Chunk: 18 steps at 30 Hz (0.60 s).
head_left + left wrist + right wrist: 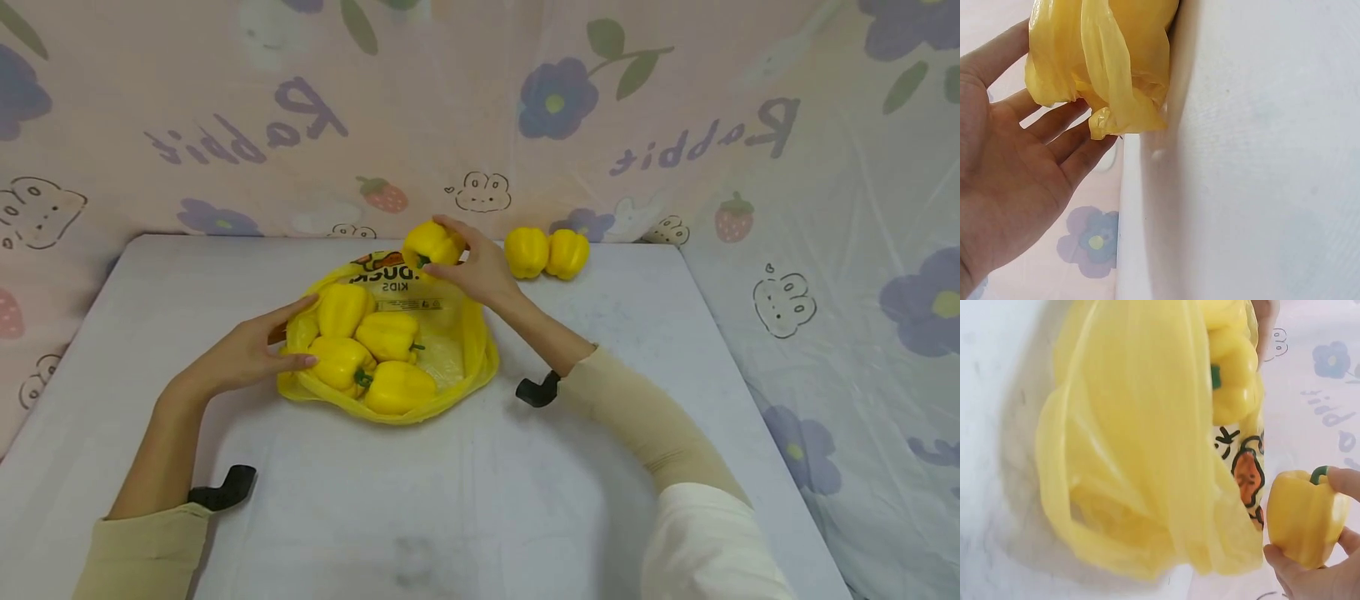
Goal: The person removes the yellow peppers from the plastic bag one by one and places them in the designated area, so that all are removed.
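A yellow plastic bag (480, 367) lies with its mouth spread wide on the white table. Inside it sit several yellow bell peppers (397, 387), some with green stems showing. At the bag's left side, my left hand (236, 358) holds the rim, thumb and fingers apart; some fingertips are hidden by the plastic in the left wrist view. Above the bag's far edge, my right hand (483, 271) grips another yellow bell pepper (1307, 519) between thumb and fingers. Its green stem (1318, 475) shows near one fingertip in the right wrist view.
Two more yellow bell peppers (547, 252) stand side by side near the table's back edge, right of the right hand. A patterned cloth (450, 108) hangs behind the table (600, 500). Each wrist carries a black mount (225, 489).
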Motion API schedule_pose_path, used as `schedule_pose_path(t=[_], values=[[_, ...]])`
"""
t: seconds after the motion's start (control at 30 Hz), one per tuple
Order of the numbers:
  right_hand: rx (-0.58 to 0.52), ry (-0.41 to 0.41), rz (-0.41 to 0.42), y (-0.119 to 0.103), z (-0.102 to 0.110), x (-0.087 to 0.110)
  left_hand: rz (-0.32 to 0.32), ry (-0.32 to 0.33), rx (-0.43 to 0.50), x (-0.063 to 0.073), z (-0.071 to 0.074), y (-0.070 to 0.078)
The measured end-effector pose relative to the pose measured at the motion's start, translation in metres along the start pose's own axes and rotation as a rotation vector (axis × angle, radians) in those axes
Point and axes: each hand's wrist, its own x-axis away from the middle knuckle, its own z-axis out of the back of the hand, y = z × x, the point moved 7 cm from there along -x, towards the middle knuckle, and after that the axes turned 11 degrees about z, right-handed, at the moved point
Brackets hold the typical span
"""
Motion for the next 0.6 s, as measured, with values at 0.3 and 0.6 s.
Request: schedule_pose_path(t=[0.3, 0.6], values=[[-0.032, 0.036, -0.016, 0.008, 0.021, 0.0, -0.01, -0.005, 0.004, 0.001, 0.004, 0.0], [-0.022, 0.066, -0.034, 0.026, 0.048, 0.005, -0.012, -0.006, -0.006, 0.001, 0.002, 0.002]])
